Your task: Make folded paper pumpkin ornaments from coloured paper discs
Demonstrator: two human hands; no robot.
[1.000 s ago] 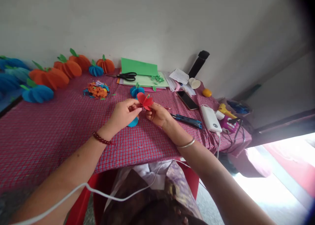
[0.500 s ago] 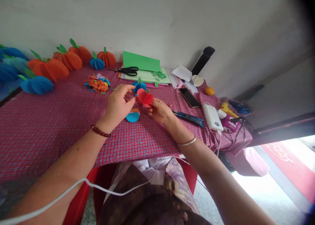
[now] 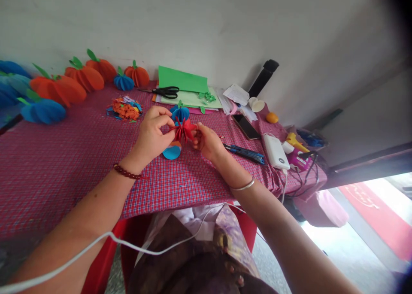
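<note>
A red paper pumpkin with fanned-out folds is held above the table between my two hands. My left hand pinches its left edge with thumb and fingertips. On the other side, my right hand grips it by the right edge. Just behind it stands a small blue paper pumpkin with a green leaf. Below lie blue paper circles with an orange piece partly covered by my hand and the red paper.
Finished orange paper pumpkins and blue ones line the left back. Near them lie a heap of paper scraps and black scissors. Green paper leans on the wall. A phone, pens and a white power bank occupy the right.
The red paper pumpkin has turned, so its folded edges now face me instead of its broad petals. My left hand has closed onto its left edge; my right hand keeps its grip.
</note>
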